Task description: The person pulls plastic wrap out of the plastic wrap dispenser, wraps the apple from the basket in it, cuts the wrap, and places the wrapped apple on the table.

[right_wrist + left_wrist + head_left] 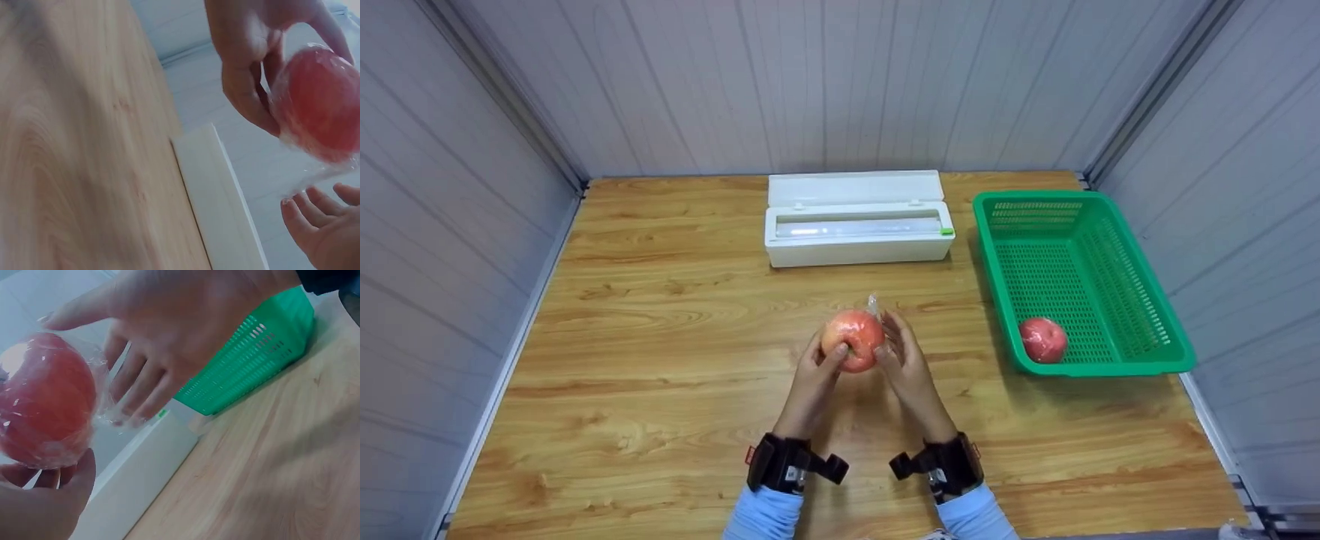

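Observation:
A red apple point(853, 330) in clear plastic film is held up over the middle of the table. My left hand point(816, 375) grips it from the left, thumb on top near the stem hollow and fingers underneath. On the other side my right hand point(913, 379) has its thumb by the apple and its fingers extended. In the left wrist view, loose cling film point(106, 402) sticks out from the apple to those fingertips. A twisted tail of film point(873, 303) stands up at the apple's far right.
A white cling film dispenser point(859, 253) lies behind the hands, lid raised, with a clear roll inside. At the right stands a green basket point(1080, 370) with another film-wrapped apple point(1043, 340) in its near left corner. Pale panel walls point(825, 90) enclose the wooden table point(645, 390).

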The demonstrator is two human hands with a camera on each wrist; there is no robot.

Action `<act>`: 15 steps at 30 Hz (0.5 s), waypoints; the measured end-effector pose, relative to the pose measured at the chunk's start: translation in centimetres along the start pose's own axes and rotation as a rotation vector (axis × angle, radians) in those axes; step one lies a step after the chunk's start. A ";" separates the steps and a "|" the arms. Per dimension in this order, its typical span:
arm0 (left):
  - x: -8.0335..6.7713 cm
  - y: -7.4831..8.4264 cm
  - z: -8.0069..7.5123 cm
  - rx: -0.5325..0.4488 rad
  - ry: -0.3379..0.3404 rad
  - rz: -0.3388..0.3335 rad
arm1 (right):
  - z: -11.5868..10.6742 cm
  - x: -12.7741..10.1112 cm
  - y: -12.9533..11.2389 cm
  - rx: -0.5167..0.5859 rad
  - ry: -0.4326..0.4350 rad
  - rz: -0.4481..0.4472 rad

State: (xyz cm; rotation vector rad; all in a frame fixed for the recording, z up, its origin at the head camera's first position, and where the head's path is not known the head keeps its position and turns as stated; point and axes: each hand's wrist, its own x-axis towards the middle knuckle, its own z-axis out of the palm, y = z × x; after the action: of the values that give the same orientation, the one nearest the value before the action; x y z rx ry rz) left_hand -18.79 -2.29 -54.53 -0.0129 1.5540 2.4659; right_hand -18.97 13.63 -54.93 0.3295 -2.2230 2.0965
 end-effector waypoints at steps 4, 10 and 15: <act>0.1 -0.1 0.7 0.039 0.013 -0.015 | 0.1 -0.3 -0.3 -0.031 -0.070 0.040; 0.4 0.3 1.1 0.281 0.000 0.052 | -0.4 -0.4 -1.3 -0.063 -0.044 0.142; 0.7 1.3 0.5 0.493 -0.071 0.184 | -1.2 -0.6 -1.9 -0.107 -0.067 0.105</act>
State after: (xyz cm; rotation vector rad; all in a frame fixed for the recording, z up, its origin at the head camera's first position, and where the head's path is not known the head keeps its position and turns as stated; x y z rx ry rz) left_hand -19.66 -2.28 -53.21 0.3071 2.1669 2.1055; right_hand -18.09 14.79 -53.10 0.2857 -2.4307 2.0340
